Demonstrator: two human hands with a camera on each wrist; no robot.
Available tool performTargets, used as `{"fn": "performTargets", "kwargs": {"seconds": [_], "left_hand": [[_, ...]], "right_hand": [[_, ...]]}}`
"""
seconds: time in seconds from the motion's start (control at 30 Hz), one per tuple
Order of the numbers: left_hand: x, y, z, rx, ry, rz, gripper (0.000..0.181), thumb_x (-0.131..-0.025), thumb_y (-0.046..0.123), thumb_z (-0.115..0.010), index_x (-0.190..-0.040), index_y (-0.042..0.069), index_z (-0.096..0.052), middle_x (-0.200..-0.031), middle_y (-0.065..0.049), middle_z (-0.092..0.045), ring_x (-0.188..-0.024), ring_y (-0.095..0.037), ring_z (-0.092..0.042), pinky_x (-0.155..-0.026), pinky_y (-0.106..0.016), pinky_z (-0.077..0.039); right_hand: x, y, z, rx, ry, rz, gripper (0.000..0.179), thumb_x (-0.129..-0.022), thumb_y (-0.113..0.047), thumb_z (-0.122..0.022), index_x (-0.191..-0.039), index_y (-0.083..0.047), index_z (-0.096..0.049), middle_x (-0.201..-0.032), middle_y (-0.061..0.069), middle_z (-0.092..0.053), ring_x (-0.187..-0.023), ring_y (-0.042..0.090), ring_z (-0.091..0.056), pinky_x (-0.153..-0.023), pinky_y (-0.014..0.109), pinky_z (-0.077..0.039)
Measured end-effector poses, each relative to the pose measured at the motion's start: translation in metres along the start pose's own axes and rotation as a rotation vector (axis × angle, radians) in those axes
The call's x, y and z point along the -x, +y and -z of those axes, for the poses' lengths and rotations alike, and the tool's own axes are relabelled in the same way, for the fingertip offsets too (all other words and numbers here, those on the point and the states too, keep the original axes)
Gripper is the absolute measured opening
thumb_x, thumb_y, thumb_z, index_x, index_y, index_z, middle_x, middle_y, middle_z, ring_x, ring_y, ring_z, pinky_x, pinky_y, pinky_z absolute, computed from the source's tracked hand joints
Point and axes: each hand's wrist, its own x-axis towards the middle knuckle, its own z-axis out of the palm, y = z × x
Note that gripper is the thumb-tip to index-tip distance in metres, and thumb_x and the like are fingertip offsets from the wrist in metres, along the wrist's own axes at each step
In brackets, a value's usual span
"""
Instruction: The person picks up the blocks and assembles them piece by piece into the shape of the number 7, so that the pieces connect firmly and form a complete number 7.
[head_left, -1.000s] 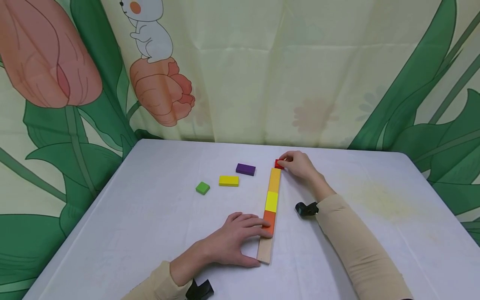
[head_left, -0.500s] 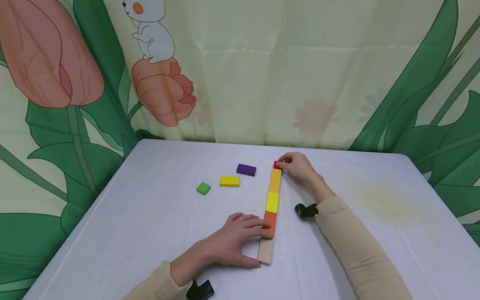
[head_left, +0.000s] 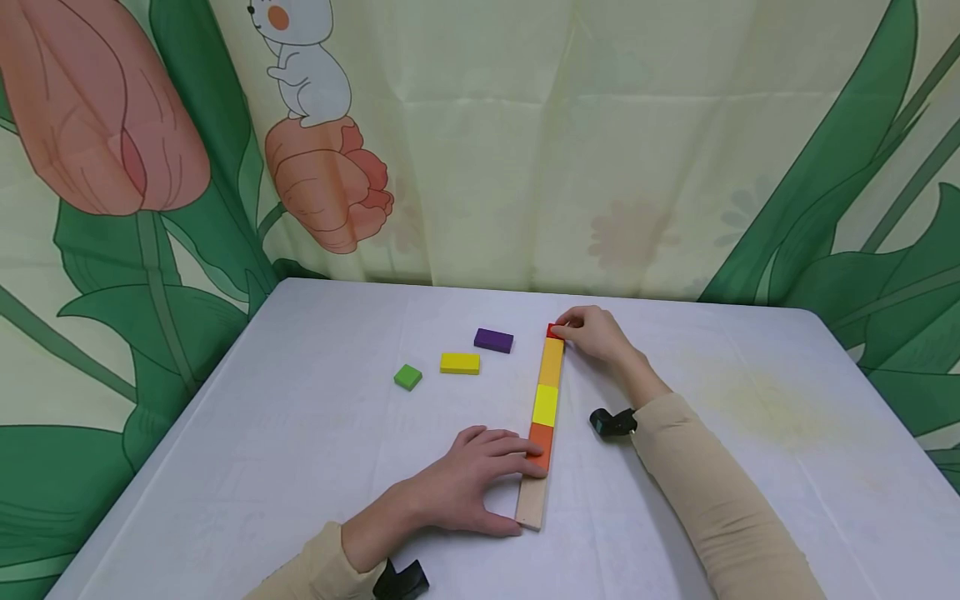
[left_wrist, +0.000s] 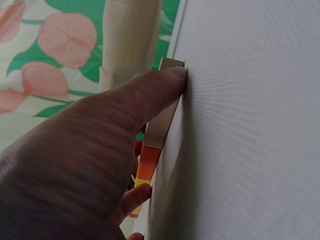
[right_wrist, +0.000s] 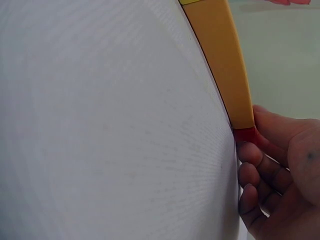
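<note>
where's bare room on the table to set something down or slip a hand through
Widest: the table's left side, bordered by its left edge, the green block and the left hand; also right of the right sleeve. A hand might pass between the loose yellow block and the left hand. Crowded: the block row, the right hand pinching its red block.

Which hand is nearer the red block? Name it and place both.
Right. The right hand pinches the red block; the left hand is farther off, lower in the head view, beside the plain wooden block.
</note>
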Motion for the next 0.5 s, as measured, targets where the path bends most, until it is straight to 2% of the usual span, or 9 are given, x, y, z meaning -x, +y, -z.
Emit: {"fn": "performTargets", "kwargs": {"seconds": [0.5], "left_hand": [[-0.0003, 0.0002, -0.0002, 0.001, -0.004, 0.003, 0.058, -0.087, 0.047, -0.077, -0.140, 0.033, -0.058, -0.149, 0.015, -0.044, -0.139, -0.011, -0.035, -0.110, -0.050, -0.027]], "right_hand": [[-0.0001, 0.0023, 0.0010, -0.003, -0.019, 0.015, 0.028, -0.096, -0.027, -0.071, -0.113, -0.004, -0.073, -0.095, 0.008, -0.066, -0.091, 0.026, -0.052, -0.079, 0.033, -0.043]]}}
